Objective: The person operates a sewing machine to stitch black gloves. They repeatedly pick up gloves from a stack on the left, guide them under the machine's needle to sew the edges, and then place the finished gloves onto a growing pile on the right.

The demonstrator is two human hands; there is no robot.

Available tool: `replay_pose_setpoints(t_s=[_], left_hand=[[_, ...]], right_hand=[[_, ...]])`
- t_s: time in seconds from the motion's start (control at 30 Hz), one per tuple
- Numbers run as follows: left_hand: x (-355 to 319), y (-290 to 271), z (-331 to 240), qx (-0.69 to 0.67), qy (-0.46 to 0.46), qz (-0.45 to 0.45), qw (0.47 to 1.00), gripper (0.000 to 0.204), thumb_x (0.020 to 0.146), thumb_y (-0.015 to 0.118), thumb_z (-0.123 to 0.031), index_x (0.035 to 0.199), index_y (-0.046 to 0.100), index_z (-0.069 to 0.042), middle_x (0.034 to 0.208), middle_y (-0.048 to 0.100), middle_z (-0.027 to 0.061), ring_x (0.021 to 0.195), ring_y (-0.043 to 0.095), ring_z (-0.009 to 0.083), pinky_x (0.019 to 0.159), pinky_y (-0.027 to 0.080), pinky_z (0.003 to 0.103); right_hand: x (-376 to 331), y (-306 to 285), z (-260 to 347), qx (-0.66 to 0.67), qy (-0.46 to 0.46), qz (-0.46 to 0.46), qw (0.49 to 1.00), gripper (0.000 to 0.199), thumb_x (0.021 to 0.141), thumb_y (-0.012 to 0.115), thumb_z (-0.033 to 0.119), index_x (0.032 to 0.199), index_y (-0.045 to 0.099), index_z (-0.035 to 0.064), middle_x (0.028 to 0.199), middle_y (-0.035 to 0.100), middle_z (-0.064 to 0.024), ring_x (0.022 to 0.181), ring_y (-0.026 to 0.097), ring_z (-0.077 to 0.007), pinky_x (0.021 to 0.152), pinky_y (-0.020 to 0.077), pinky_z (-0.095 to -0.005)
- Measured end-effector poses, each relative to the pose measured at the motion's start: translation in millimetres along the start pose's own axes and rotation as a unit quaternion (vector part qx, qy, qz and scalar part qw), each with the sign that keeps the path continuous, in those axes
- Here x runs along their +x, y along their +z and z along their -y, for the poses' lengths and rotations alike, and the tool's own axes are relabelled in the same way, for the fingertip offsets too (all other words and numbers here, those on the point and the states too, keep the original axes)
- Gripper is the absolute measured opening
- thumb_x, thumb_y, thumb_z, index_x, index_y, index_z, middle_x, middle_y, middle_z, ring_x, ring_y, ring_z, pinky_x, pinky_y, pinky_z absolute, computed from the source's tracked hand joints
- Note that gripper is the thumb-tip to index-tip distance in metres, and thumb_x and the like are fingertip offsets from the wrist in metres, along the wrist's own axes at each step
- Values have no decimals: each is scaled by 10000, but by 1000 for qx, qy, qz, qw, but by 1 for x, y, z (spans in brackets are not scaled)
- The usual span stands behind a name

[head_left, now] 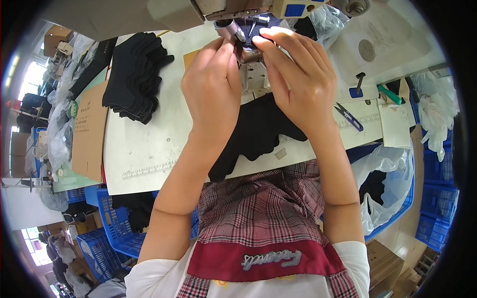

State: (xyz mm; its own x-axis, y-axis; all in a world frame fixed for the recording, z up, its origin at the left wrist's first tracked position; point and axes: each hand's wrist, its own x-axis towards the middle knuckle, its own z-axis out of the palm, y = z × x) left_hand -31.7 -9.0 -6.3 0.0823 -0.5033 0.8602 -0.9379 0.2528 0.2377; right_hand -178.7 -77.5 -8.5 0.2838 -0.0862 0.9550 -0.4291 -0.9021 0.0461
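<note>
Working at the sewing machine (149, 17), I have both hands right up by its needle, one on each side, with the dark cloth (247, 31) between them under the machine's head. My left hand (213, 84) sits on the left of the needle, fingers bent and drawn together, tips beside the metal cylinder (227, 30); I can't make out whether they pinch the cloth. My right hand (305, 82) comes in from the right, index and middle fingers reaching out to the cloth's edge, thumb lower down; whether it grips or merely rests there, I can't say.

On the desk (144, 144), on my side of the sewing machine, a black fabric piece (256, 124) lies between my forearms. Left of the machine is a stack of black pieces (136, 74), overlapping, with wavy edges, and farther left a cardboard sheet (89, 131). To the machine's right, near my right forearm, lie the thread snips (350, 117); farther right and below the desk's level is a clear plastic bag (395, 166).
</note>
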Motion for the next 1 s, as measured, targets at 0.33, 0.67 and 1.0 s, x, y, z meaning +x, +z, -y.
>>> replay_pose_setpoints(t_s=[0.33,0.67,1.0], left_hand=[[8,3,5,14,-54,35,998,174,828,620,-49,950,722,22,1008,730,145,859,683,329,770,551,407],[-9,-4,11,-154,-65,-9,986,158,923,621,-51,1032,712,18,1059,723,129,947,681,267,843,526,341],[-43,-13,27,-326,-383,136,854,349,1039,543,-291,1091,691,21,1080,708,100,1029,634,205,966,440,325]], right_hand=[[1,8,-5,7,8,-20,1000,178,793,695,55,970,686,40,1016,671,-38,934,663,-245,809,520,-354],[1,8,-2,18,15,-17,1000,180,797,693,50,975,684,25,1014,672,-60,908,664,-255,804,519,-357],[2,3,2,42,36,-5,998,183,820,673,30,1001,682,7,1031,676,-79,921,662,-266,823,513,-360]])
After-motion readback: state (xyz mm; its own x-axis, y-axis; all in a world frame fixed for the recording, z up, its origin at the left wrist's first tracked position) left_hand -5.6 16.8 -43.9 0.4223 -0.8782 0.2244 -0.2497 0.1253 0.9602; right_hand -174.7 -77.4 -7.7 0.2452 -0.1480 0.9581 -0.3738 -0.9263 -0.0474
